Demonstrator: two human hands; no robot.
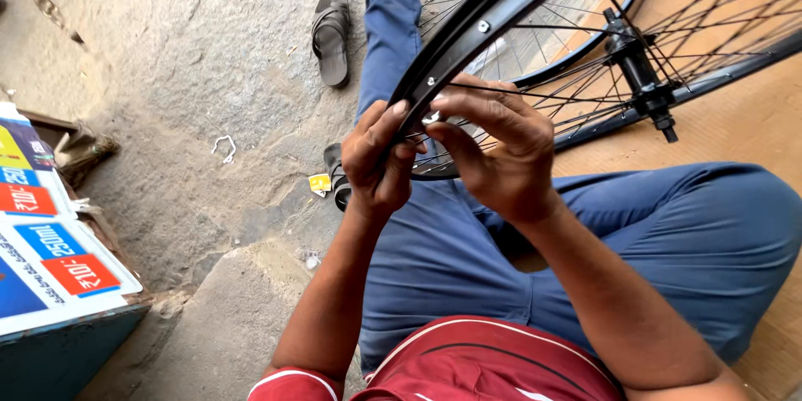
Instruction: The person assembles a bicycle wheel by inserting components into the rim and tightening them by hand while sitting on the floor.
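Black metal wheel rim (493, 12), thin spokes (576, 100)

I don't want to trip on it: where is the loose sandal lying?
In the head view, the dark sandal lies on the concrete floor at upper centre-left, just left of the person's outstretched blue trouser leg, beyond the left hand.

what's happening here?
A seated person in blue trousers works on a black bicycle wheel rim. The left hand grips the rim's edge; the right hand pinches something small at a spoke, too small to identify. A second spoked wheel lies behind, a sandal on the ground.
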